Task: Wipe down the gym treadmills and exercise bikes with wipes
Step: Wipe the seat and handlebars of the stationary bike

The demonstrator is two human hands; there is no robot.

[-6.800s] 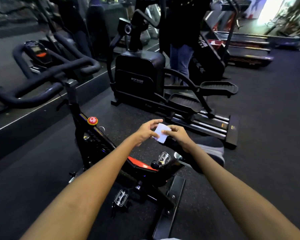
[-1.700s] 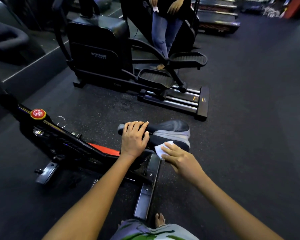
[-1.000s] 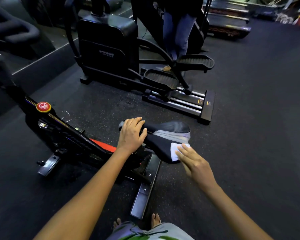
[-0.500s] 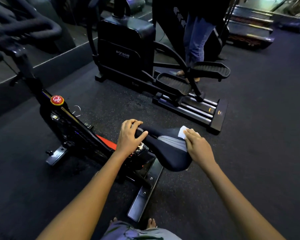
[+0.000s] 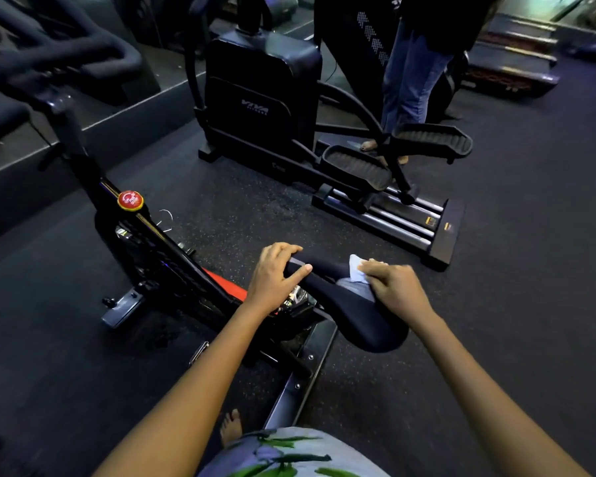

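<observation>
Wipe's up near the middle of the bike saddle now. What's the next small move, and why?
Probably draw the right hand and its wipe back toward the wide rear of the saddle. The wipe sits at the grey centre patch, the broad dark rear lies bare behind it, and the left hand grips the nose, steadying the seat.

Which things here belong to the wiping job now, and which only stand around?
In use: white wipe, gripped by the right hand; bike saddle under it; left hand gripping the saddle's nose.

Standing around: elliptical trainer; treadmill; red knob on the bike frame; another person's jeans.
</observation>
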